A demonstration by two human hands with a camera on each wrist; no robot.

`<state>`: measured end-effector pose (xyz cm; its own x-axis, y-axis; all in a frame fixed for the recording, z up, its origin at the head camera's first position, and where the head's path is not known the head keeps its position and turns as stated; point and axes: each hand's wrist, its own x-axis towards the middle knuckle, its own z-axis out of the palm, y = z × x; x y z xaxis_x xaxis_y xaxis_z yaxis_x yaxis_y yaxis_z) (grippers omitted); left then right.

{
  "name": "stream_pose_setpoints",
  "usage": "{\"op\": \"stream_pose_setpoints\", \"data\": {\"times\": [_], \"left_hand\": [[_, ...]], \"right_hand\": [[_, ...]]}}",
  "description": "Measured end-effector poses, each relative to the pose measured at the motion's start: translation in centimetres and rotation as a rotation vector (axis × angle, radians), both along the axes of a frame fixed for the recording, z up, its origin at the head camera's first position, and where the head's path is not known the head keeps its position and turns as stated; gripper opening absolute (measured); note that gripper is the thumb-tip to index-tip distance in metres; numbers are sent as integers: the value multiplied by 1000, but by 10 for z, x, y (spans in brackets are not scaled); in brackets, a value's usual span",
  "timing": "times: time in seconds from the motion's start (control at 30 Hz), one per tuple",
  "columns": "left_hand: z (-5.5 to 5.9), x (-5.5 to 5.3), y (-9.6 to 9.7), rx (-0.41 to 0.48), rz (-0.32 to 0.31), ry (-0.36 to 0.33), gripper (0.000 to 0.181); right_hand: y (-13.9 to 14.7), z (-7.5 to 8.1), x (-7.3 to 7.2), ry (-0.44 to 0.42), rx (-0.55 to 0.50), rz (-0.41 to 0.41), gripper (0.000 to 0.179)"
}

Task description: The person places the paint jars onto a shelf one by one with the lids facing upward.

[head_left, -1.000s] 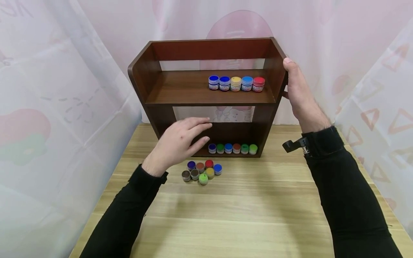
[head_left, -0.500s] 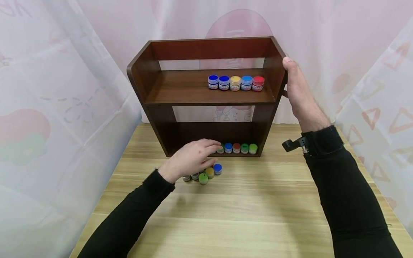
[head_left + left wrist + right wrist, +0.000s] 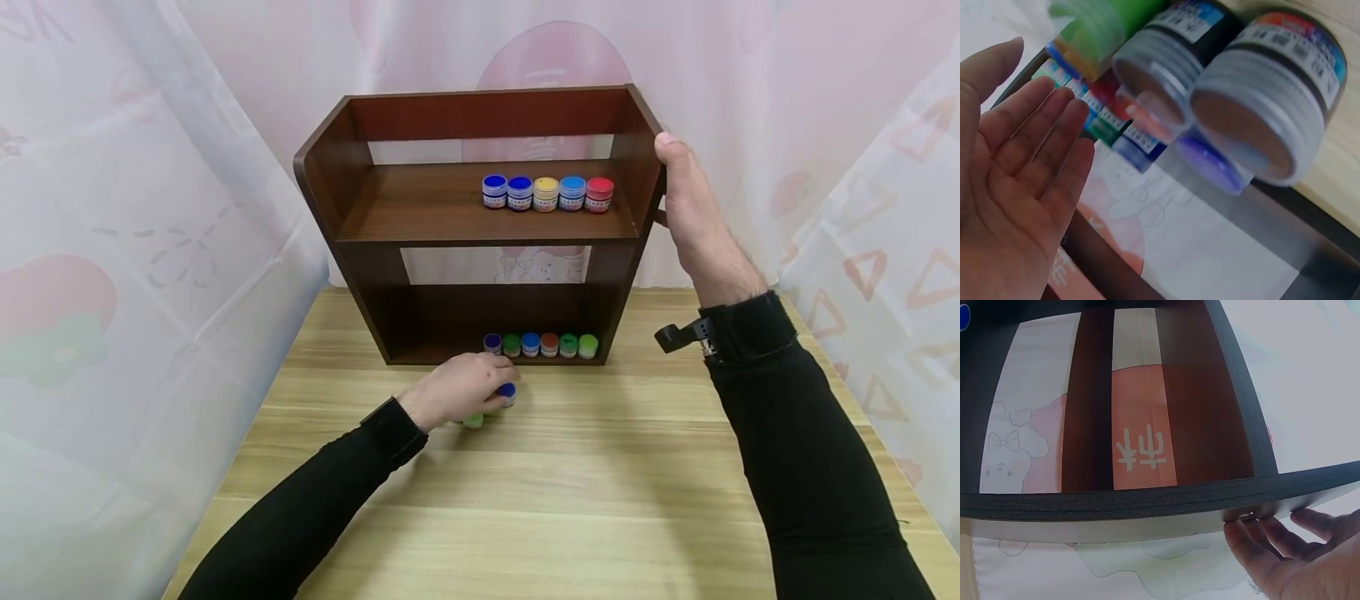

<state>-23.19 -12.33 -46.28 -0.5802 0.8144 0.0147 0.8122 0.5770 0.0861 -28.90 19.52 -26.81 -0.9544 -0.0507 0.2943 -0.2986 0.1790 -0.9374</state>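
Note:
My left hand is over the loose paint jars in front of a dark wooden shelf and hides most of them. Its thumb and fingertips are right at a blue jar; a light green jar shows below the palm. In the left wrist view the fingers lie straight with the thumb apart, beside two brown-topped jars, a purple one and the green one. My right hand touches the shelf's right side panel, with several fingertips against its outer face.
A row of several paint jars stands on the upper shelf towards the right. Another row of jars lines the bottom shelf at the right. The shelf stands on a light wooden table, with printed curtains around it.
My left hand has come down and slightly right, from in front of the lower compartment onto the loose jars, covering most of them. My right hand has stayed at the side panel.

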Motion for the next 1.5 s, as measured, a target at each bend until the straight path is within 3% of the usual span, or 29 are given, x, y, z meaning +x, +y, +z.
{"op": "stream_pose_setpoints", "data": {"times": [0.3,0.53,0.8,1.03,1.3,1.5], "left_hand": [[-16,-4,6,-81,22,15,32],[-17,-6,10,-62,28,-18,28],[-3,-10,2,21,50,-115,26],[11,-18,-5,84,57,-132,26],[26,-29,-17,107,138,-139,31],[28,-42,-28,99,190,-119,34]], "right_hand": [[0,-1,0,5,-3,8,68],[0,-1,0,13,10,17,67],[0,-1,-1,20,15,13,67],[1,-1,-1,17,8,13,68],[1,0,-1,20,-1,16,68],[1,0,-1,19,1,15,68]]}}
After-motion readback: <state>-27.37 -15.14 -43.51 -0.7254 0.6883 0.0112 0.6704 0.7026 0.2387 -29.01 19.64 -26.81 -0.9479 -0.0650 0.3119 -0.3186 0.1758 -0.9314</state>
